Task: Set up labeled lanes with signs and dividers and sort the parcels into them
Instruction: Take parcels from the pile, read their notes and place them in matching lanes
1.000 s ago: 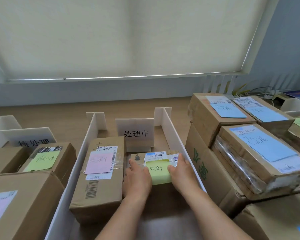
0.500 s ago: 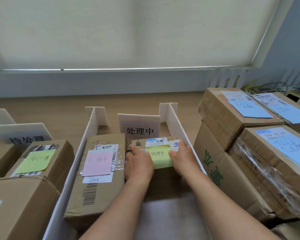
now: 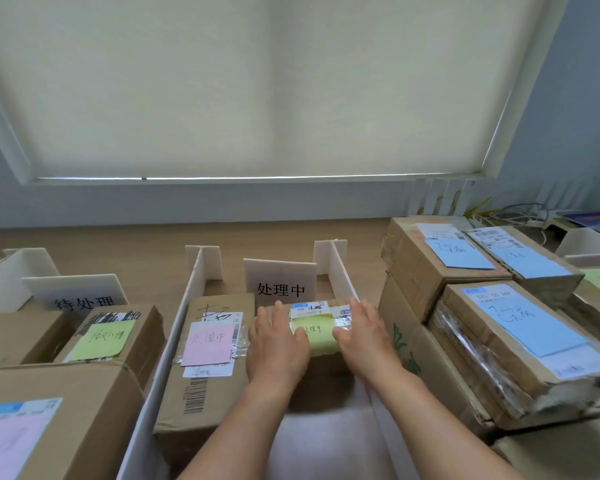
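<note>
A small cardboard parcel with a yellow note [image 3: 315,332] lies in the middle lane, just in front of the white sign reading 处理中 [image 3: 280,282]. My left hand [image 3: 277,344] rests flat on its left side and my right hand [image 3: 362,336] on its right side, both pressing on it. Beside it on the left lies a longer parcel with a pink note [image 3: 207,358]. Two white dividers bound the lane, the left divider [image 3: 174,336] and the right divider [image 3: 340,277].
The left lane has a sign reading 待处理 [image 3: 80,296], a parcel with a green note [image 3: 108,337] and a large box [image 3: 49,420] in front. Stacked boxes with blue notes [image 3: 520,327] crowd the right. Cables [image 3: 520,213] lie at the back right.
The parcel with the yellow note has slid away from me toward the sign, with both hands on it. The view has tilted up a little.
</note>
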`<state>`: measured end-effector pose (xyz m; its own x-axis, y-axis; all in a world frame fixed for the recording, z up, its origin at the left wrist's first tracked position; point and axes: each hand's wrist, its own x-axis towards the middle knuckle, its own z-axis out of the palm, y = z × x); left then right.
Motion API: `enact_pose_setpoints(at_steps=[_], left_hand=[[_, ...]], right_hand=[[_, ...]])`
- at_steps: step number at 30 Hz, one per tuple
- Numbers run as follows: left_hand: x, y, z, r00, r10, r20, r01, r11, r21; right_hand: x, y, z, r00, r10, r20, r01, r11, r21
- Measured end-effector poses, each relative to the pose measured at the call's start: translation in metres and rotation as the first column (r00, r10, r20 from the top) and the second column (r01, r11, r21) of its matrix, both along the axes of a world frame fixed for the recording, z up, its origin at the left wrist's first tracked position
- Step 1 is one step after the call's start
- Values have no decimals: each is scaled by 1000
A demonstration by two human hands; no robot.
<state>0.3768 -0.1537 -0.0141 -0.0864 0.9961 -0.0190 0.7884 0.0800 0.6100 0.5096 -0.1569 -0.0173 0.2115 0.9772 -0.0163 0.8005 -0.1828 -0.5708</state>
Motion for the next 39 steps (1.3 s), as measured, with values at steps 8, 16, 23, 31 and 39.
enact_pose_setpoints(at_steps=[8,16,23,31,39], left_hand=[[-26,-107,24,996,-88,-21,90,982,163],[-82,-255,38,963,54,-264,23,960,280],[-125,-357,39,922,350,-164,-278,895,348],[-202,-414,42,836,544,-66,-493,800,342],[-333,-480,52,761,647,-56,-609,741,285]], right_hand=[[-23,-106,36,974,147,175,-170,977,126],[-63,-237,30,943,217,253,-298,887,352],[-108,-309,34,937,294,189,-350,811,469],[-185,-348,46,909,393,136,-406,767,497],[-347,-392,56,810,571,131,-544,651,529]])
